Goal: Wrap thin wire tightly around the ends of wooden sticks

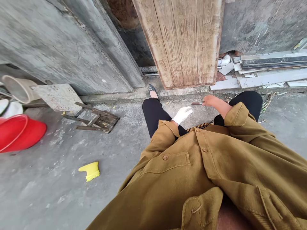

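Note:
My left hand point(183, 115) wears a white glove and is low in front of my body. Its fingers look curled together; whatever they may hold is hidden. Bare and closed, my right hand point(210, 101) grips a slim tool with a reddish-brown end point(196, 103). That end points left, a short way above the gloved hand and apart from it. The tool's exact kind is too small to tell. Beyond both hands a worn wooden board panel point(184, 44) leans upright against the wall, its surface streaked and scuffed.
Stacked white boards and tiles point(268, 75) lie along the wall at right, by a white pipe point(224, 61). To the left are a small wooden stool frame point(98, 118), a red bucket point(24, 132) and a beige bucket point(18, 89). A yellow glove point(90, 171) lies on the concrete floor.

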The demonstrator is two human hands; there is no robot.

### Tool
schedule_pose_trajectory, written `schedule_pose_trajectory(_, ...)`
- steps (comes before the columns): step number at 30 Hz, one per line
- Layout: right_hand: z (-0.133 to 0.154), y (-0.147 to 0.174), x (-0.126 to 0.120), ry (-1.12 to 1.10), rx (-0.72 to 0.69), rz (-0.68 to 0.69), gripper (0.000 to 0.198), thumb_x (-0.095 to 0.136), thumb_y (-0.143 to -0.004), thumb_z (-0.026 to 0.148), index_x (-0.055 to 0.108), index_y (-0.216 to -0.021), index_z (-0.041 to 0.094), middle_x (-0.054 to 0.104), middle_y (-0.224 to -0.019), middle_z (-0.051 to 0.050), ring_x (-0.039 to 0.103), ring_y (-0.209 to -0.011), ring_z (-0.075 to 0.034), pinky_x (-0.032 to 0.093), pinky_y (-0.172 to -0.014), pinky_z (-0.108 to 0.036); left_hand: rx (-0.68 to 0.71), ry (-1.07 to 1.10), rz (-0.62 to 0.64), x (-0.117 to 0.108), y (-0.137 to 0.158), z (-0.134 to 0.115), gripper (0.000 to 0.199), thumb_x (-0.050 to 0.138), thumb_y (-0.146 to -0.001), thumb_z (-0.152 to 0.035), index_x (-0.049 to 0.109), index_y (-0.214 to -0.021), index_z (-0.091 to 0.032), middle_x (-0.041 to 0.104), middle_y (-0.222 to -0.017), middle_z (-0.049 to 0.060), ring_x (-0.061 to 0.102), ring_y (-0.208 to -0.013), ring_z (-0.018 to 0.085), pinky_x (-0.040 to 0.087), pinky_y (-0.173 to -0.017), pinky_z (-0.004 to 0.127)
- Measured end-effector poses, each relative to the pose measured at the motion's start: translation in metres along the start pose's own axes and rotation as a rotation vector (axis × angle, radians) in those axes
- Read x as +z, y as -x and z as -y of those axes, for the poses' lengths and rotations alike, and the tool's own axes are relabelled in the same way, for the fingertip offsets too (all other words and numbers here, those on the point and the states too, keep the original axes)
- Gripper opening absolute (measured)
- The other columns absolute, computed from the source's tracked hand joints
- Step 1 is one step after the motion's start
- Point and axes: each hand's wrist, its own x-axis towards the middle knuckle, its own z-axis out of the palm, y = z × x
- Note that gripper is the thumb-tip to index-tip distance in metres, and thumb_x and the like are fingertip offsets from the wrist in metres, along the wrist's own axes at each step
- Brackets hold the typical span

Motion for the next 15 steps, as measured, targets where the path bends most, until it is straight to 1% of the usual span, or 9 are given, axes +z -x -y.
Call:
schedule_pose_trajectory(2,0.003,0.003,0.007,0.059,-0.028,0.184,0.015,0.079,-0.086,0.020,0.075,-0.078,0.008,0.073,-0.083,-0.015,0.070,-0.092,-0.028,0.049,-0.082,-0.032,-0.001,-0.006,0.037,-0.002,0.000,-0.004,0.018,0.070,-0.087,-0.030,0.068,-0.076,-0.016,0.067,-0.075,0.004,0.060,-0.074,0.019,0.050,-0.078,0.033)
schedule_pose_trajectory(5,0.005,0.010,0.013,0.065,-0.093,0.461,0.021,0.085,-0.082,0.028,0.074,-0.074,0.011,0.066,-0.066,-0.004,0.063,-0.069,-0.016,0.047,-0.071,-0.027,-0.019,0.022,0.057,-0.004,-0.001,-0.005,0.016,0.066,-0.087,-0.028,0.065,-0.076,-0.016,0.064,-0.076,0.002,0.055,-0.073,0.016,0.048,-0.077,0.030)
schedule_pose_trajectory(7,0.003,0.015,0.010,-0.038,-0.214,0.618,0.028,0.086,-0.081,0.037,0.073,-0.075,0.013,0.062,-0.062,0.001,0.055,-0.060,-0.011,0.044,-0.066,-0.023,-0.029,0.066,0.014,-0.005,-0.002,-0.004,0.021,0.067,-0.089,-0.031,0.062,-0.074,-0.017,0.060,-0.070,0.001,0.051,-0.069,0.015,0.047,-0.073,0.029)
schedule_pose_trajectory(9,0.000,0.019,0.006,-0.263,-0.406,0.707,0.037,0.086,-0.079,0.047,0.070,-0.074,0.014,0.060,-0.062,0.003,0.051,-0.057,-0.009,0.041,-0.062,-0.022,-0.038,0.108,-0.036,-0.006,-0.003,-0.003,0.027,0.069,-0.091,-0.037,0.061,-0.074,-0.017,0.057,-0.067,0.000,0.049,-0.066,0.014,0.045,-0.070,0.029)
schedule_pose_trajectory(10,-0.002,0.021,0.003,-0.405,-0.499,0.704,0.041,0.086,-0.078,0.051,0.069,-0.073,0.014,0.060,-0.064,0.003,0.050,-0.057,-0.008,0.040,-0.060,-0.023,-0.047,0.123,-0.054,-0.006,-0.004,-0.003,0.029,0.071,-0.091,-0.039,0.061,-0.075,-0.017,0.056,-0.066,0.000,0.048,-0.065,0.014,0.045,-0.068,0.028)
schedule_pose_trajectory(11,-0.003,0.021,0.001,-0.548,-0.570,0.661,0.045,0.086,-0.076,0.055,0.068,-0.073,0.014,0.060,-0.065,0.002,0.049,-0.057,-0.008,0.039,-0.059,-0.023,-0.060,0.132,-0.056,-0.005,-0.004,-0.003,0.031,0.072,-0.091,-0.041,0.061,-0.075,-0.017,0.056,-0.065,0.000,0.047,-0.063,0.014,0.044,-0.067,0.028)
schedule_pose_trajectory(12,-0.003,0.021,0.000,-0.682,-0.607,0.581,0.048,0.086,-0.074,0.058,0.067,-0.074,0.014,0.060,-0.067,0.001,0.049,-0.057,-0.008,0.039,-0.058,-0.023,-0.075,0.139,-0.040,-0.005,-0.004,-0.002,0.032,0.073,-0.091,-0.043,0.062,-0.076,-0.017,0.056,-0.065,0.000,0.046,-0.062,0.014,0.042,-0.065,0.028)
schedule_pose_trajectory(13,-0.003,0.020,0.000,-0.810,-0.619,0.478,0.050,0.086,-0.074,0.059,0.067,-0.076,0.014,0.060,-0.068,0.001,0.049,-0.058,-0.008,0.039,-0.057,-0.023,-0.084,0.143,-0.009,-0.004,-0.004,-0.002,0.033,0.072,-0.091,-0.046,0.063,-0.078,-0.017,0.055,-0.064,0.001,0.046,-0.060,0.014,0.041,-0.064,0.028)
schedule_pose_trajectory(15,-0.001,0.015,-0.001,-1.031,-0.573,0.218,0.050,0.084,-0.078,0.060,0.066,-0.085,0.014,0.060,-0.070,0.000,0.048,-0.058,-0.008,0.039,-0.055,-0.022,-0.079,0.130,0.073,-0.001,-0.002,0.000,0.035,0.068,-0.093,-0.050,0.066,-0.081,-0.016,0.056,-0.064,0.001,0.047,-0.059,0.014,0.040,-0.062,0.027)
